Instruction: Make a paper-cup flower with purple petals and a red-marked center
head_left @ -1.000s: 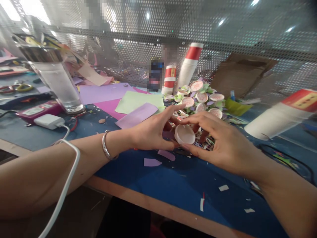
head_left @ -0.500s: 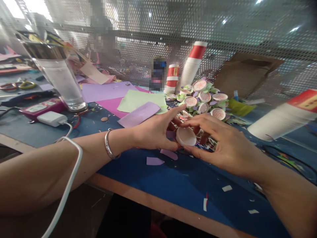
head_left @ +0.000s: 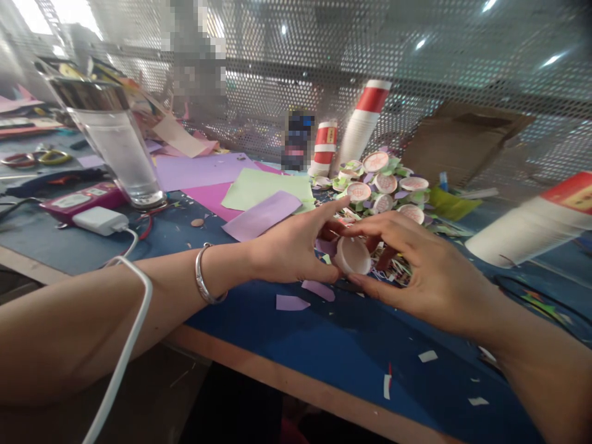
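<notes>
Between my two hands is a small white round cup piece (head_left: 353,256), shallow like the cut-off base of a paper cup, its hollow side tilted toward me. My right hand (head_left: 419,265) grips its right side between thumb and fingers. My left hand (head_left: 296,246) pinches its left side, with a bit of purple and green paper showing at its fingertips. The left fingers are partly hidden behind the cup piece. On the blue table below my left hand lie two purple paper strips (head_left: 292,303). Just behind my hands sits a pile of similar cup bases (head_left: 359,192) trimmed with green and purple paper.
Stacked red-and-white paper cups (head_left: 363,120) stand behind the pile; another stack (head_left: 527,225) leans at right. Green paper (head_left: 263,188) and purple paper (head_left: 203,169) lie left of centre. A water glass (head_left: 118,151) stands at left, and a white cable (head_left: 124,345) crosses my left forearm.
The cup piece has turned slightly in my fingers, and green paper now shows beside the purple at my left fingertips. The whole view has shifted a little.
</notes>
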Tool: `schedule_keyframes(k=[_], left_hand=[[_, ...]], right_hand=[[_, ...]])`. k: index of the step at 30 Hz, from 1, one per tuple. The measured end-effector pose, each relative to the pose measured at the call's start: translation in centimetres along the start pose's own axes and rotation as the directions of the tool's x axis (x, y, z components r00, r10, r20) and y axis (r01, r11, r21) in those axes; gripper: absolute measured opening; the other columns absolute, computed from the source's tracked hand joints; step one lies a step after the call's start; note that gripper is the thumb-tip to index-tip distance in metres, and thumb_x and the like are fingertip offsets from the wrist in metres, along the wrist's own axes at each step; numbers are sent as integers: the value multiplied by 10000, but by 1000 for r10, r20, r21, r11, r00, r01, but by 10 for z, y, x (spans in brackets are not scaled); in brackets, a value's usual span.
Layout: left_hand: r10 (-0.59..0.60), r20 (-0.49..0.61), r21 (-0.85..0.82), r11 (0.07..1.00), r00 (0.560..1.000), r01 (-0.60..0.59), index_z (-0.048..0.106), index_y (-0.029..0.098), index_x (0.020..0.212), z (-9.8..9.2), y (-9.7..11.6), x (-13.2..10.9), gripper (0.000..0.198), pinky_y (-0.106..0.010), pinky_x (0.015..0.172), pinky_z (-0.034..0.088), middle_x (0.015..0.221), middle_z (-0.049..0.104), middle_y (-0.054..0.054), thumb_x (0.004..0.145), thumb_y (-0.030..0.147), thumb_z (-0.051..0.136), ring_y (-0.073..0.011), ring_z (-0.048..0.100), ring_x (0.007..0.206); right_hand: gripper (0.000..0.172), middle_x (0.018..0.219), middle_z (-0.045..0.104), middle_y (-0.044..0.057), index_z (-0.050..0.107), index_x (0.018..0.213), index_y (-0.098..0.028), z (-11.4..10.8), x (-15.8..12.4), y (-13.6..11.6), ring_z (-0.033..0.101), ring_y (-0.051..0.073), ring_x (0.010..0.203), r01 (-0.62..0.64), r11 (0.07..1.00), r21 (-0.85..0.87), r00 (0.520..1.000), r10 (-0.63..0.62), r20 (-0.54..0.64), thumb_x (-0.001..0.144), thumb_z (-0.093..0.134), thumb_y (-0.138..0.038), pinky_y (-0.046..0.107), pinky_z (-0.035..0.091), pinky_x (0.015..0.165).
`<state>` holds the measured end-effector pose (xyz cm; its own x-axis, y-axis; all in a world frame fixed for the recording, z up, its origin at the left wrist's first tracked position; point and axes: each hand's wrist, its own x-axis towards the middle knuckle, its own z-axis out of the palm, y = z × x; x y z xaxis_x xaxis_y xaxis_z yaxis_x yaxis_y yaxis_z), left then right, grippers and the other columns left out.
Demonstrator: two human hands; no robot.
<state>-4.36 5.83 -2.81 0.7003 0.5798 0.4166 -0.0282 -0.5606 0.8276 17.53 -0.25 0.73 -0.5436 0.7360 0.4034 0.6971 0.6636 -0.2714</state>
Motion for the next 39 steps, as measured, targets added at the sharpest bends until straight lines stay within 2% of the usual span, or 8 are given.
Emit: schedule_keyframes(k=[4, 11, 15, 20, 26, 30, 34, 39], left_hand=[[-17, 7, 31, 999, 1000, 17, 250, 120, 1590, -1, 3, -2, 1028, -436, 977, 560, 1241, 684, -164, 675, 176, 717, -283, 672, 1148], [-71, 24, 119, 991, 997, 68, 364, 148, 1562, -4, 15, -4, 936, -405, 926, 580, 1287, 678, -150, 701, 189, 730, -279, 680, 1122], [-90, 60, 29, 996, 994, 88, 380, 162, 1556, -5, 17, -3, 918, -381, 861, 594, 1281, 683, -156, 725, 197, 769, -246, 711, 1023], [-138, 79, -63, 988, 987, 143, 336, 125, 1578, -4, 16, -1, 946, -372, 844, 602, 1270, 687, -191, 747, 211, 781, -249, 723, 1031], [-161, 68, -89, 982, 985, 166, 460, 235, 1521, -6, 15, 1, 800, -377, 836, 609, 1276, 711, -142, 784, 210, 767, -258, 720, 1082], [-181, 88, -186, 963, 979, 195, 503, 241, 1491, -9, 13, 2, 724, -376, 873, 614, 1249, 733, -124, 808, 206, 743, -253, 725, 1106], [-207, 28, -284, 936, 978, 206, 603, 209, 1395, -10, 13, 5, 582, -403, 934, 600, 1168, 763, -109, 821, 177, 694, -237, 731, 1088], [-180, 11, -325, 930, 984, 173, 738, 209, 1173, -9, 20, 5, 340, -426, 990, 574, 1128, 777, -82, 837, 173, 703, -223, 728, 1084]], right_hand=[[410, 1297, 627, 74, 603, 1286, -283, -1, 0, -3, 652, 251, 1070, 9, 1000, 19, 1000, -9, 9, 901, 722, -359, 402, 576, 868], [424, 1221, 634, 46, 632, 1266, -306, -4, -2, -5, 646, 179, 821, -60, 994, 93, 998, 57, 40, 874, 750, -413, 331, 573, 703], [440, 1182, 638, 46, 631, 1272, -295, -5, -3, -4, 637, 177, 826, -56, 993, 105, 997, 50, 53, 867, 759, -407, 323, 567, 717], [400, 1186, 646, 51, 646, 1253, -286, -5, -2, -4, 636, 174, 805, -53, 993, 110, 998, 48, 41, 876, 747, -373, 323, 557, 704], [410, 1247, 671, 55, 671, 1281, -302, -6, -2, -4, 657, 181, 801, -93, 986, 141, 994, 85, 62, 900, 718, -447, 324, 548, 662], [448, 1297, 671, 61, 663, 1325, -304, -8, -2, -3, 675, 189, 843, -131, 977, 166, 990, 120, 75, 913, 703, -476, 313, 562, 657], [453, 1272, 656, 73, 665, 1322, -287, -8, -2, -3, 678, 179, 829, -161, 964, 213, 987, 161, 15, 909, 712, -467, 315, 597, 662], [423, 1277, 639, 89, 677, 1264, -263, -6, 1, -6, 688, 236, 987, -159, 969, 190, 973, 186, -133, 891, 737, -454, 356, 621, 753]])
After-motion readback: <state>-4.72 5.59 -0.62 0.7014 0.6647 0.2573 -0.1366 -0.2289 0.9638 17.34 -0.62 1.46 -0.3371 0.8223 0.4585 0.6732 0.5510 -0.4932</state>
